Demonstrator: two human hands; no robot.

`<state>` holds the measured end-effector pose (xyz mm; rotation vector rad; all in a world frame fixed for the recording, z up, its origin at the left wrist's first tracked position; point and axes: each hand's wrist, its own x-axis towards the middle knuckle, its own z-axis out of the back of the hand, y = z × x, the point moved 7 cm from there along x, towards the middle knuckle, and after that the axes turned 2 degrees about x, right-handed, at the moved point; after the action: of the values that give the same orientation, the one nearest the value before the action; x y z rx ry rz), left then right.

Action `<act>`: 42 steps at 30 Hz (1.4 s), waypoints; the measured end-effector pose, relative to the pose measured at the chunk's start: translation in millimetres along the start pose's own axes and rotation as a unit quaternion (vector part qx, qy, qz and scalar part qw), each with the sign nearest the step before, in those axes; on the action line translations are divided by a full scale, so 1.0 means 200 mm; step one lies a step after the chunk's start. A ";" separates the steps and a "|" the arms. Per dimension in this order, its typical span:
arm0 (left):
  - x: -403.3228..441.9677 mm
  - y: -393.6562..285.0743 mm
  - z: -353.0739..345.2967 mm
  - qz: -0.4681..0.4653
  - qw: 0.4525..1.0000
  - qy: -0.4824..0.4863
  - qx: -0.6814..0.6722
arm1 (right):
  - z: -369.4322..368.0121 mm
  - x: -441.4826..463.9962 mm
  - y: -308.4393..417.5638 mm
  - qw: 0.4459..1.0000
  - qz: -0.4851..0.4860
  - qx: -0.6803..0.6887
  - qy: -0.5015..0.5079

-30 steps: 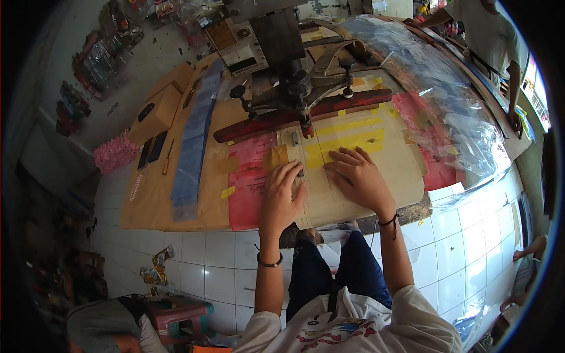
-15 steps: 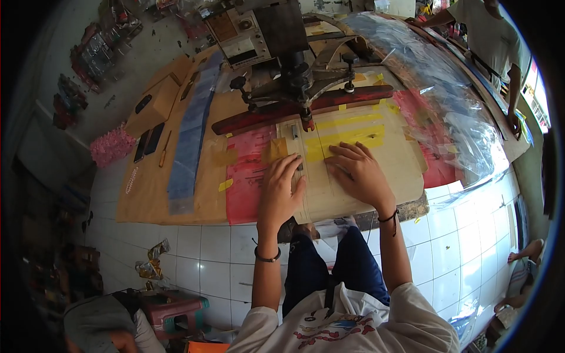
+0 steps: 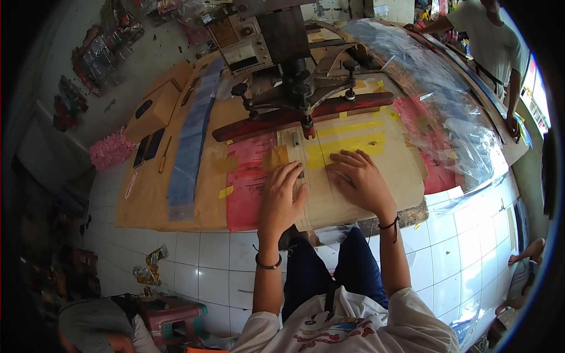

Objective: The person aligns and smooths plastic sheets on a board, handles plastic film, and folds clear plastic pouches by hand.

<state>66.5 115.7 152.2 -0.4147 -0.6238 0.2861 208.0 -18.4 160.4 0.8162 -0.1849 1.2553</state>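
Observation:
Both hands rest on a beige sheet (image 3: 376, 176) that carries yellow tape strips (image 3: 347, 141). My left hand (image 3: 283, 197) lies at the sheet's left part, fingertips by a small dark metal piece (image 3: 296, 139) and strip, thumb apart from the fingers. To its right, my right hand (image 3: 360, 181) lies with fingers spread just below the yellow strips. Neither hand visibly holds anything. Beyond them a machine with a long dark red bar (image 3: 253, 125) stands over the sheet, its small red tip (image 3: 309, 133) above the sheet. A red sheet (image 3: 244, 188) lies left of my left hand.
On the table's left are a blue strip (image 3: 191, 147), two dark phones (image 3: 154, 144), a screwdriver (image 3: 165, 154) and a cardboard box (image 3: 154, 109). Clear plastic sheets (image 3: 471, 141) cover the right side. A person (image 3: 488, 41) stands at the far right; another (image 3: 97, 323) is at lower left.
The camera view has shifted slightly. My hands keep nearly the same place and pose on the sheet.

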 end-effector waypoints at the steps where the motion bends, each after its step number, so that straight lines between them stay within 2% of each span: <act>1: 0.00 0.00 0.00 -0.001 1.000 -0.001 0.000 | 0.00 0.00 0.00 1.000 0.002 0.001 0.002; 16: 0.00 0.00 0.00 -0.005 1.000 -0.002 -0.003 | -0.01 0.00 0.00 1.000 -0.005 0.000 0.010; 26: -0.01 -0.02 -0.02 -0.046 0.998 0.025 0.036 | -0.02 0.00 0.00 0.999 -0.008 0.008 0.038; 29: -0.01 -0.01 -0.03 -0.043 0.998 0.032 0.043 | -0.05 0.01 -0.02 0.998 0.003 -0.014 0.060; 32: -0.01 -0.01 -0.03 -0.045 0.997 0.034 0.048 | -0.13 0.07 -0.04 0.992 -0.028 -0.048 0.112; 35: -0.02 0.00 -0.04 -0.045 0.997 0.032 0.046 | -0.24 0.12 -0.03 0.987 0.004 -0.074 0.144; 42: -0.01 0.00 -0.03 -0.049 0.998 0.021 0.037 | -0.27 0.12 -0.04 0.985 0.004 -0.123 0.119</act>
<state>68.9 113.3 147.0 -0.3164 -0.5896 0.2054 207.7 34.4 130.9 0.4500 -0.1461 1.2968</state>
